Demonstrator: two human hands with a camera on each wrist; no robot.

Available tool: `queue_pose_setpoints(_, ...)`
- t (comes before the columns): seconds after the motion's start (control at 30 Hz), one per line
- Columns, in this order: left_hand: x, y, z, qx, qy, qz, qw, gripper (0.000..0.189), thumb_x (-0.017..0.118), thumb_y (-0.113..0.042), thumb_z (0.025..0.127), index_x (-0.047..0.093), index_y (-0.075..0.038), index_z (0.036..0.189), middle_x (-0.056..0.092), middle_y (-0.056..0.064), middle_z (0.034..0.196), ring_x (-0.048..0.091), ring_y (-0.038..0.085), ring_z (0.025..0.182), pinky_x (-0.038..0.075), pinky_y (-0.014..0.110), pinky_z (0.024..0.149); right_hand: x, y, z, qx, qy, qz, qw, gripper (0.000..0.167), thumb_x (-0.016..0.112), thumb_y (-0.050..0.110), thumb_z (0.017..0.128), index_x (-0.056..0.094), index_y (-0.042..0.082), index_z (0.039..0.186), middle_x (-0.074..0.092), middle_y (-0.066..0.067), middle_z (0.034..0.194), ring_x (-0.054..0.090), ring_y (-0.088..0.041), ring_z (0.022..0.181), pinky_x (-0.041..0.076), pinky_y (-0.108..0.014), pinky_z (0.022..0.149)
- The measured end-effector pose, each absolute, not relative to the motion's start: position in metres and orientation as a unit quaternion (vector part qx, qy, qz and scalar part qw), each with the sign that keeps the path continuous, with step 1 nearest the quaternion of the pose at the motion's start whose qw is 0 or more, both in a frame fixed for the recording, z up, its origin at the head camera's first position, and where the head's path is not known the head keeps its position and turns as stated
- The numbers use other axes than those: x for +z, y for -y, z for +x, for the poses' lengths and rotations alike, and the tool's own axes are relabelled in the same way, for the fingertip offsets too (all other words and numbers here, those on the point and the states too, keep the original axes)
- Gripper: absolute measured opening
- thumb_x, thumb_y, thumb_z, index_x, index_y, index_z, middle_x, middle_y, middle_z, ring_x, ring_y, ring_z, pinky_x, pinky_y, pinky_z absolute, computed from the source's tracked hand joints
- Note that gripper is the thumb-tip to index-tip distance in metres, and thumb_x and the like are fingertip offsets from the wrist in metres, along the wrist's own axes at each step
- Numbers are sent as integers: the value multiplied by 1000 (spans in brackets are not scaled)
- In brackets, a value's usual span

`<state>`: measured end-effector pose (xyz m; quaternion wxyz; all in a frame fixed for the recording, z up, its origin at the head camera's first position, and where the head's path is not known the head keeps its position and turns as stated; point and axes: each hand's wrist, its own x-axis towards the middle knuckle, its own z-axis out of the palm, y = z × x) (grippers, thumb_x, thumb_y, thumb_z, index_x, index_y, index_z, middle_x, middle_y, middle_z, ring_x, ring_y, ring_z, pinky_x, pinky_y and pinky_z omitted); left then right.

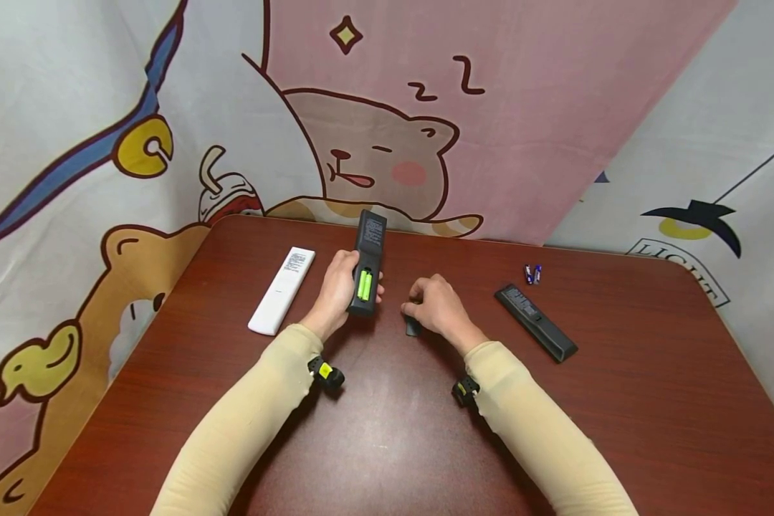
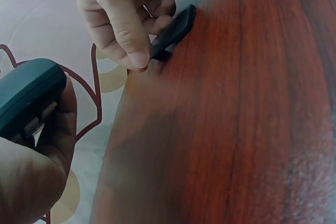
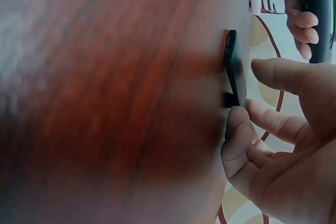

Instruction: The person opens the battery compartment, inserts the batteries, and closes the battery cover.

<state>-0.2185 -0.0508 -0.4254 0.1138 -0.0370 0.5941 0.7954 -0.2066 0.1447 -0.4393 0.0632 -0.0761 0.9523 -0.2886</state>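
Note:
In the head view my left hand [image 1: 338, 292] grips a black remote control [image 1: 370, 247] raised above the table. Its back faces up, with two green batteries [image 1: 365, 284] in the uncovered compartment. Low over the tabletop, my right hand [image 1: 440, 304] is at a small black battery cover [image 1: 412, 327]. In the right wrist view, fingertips [image 3: 239, 119] touch one end of the cover [image 3: 237, 69], while the thumb [image 3: 278, 74] appears apart from it. The left wrist view shows the cover [image 2: 176, 32] lying tilted at the table surface, beside the right hand [image 2: 123, 17].
A white remote [image 1: 282, 290] lies left of my left hand. On the right, a second black remote [image 1: 535, 322] rests back up, with two blue-and-silver batteries [image 1: 532, 274] behind it. A printed curtain [image 1: 522, 143] hangs along the back of the brown table [image 1: 387, 430].

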Motion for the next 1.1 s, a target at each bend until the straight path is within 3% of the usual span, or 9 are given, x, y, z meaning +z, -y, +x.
queue_pose_setpoints(0.77, -426, 50, -218, 780, -615, -26, 114, 26, 28, -30, 114, 40, -9, 121, 60, 18, 104, 68, 22, 71, 60, 37, 63, -438, -136, -208, -234, -966, -56, 90, 21, 79, 20, 86, 65, 5, 89, 56, -14, 102, 59, -30, 85, 52, -44, 79)
queue_pose_setpoints(1.1, -426, 51, -218, 776, -620, -25, 113, 26, 28, -31, 114, 40, -10, 121, 61, 21, 108, 68, 22, 72, 61, 39, 65, -436, -139, -208, -250, -963, -61, 76, 21, 78, 20, 87, 67, 4, 96, 60, -17, 105, 61, -34, 97, 53, -46, 83)
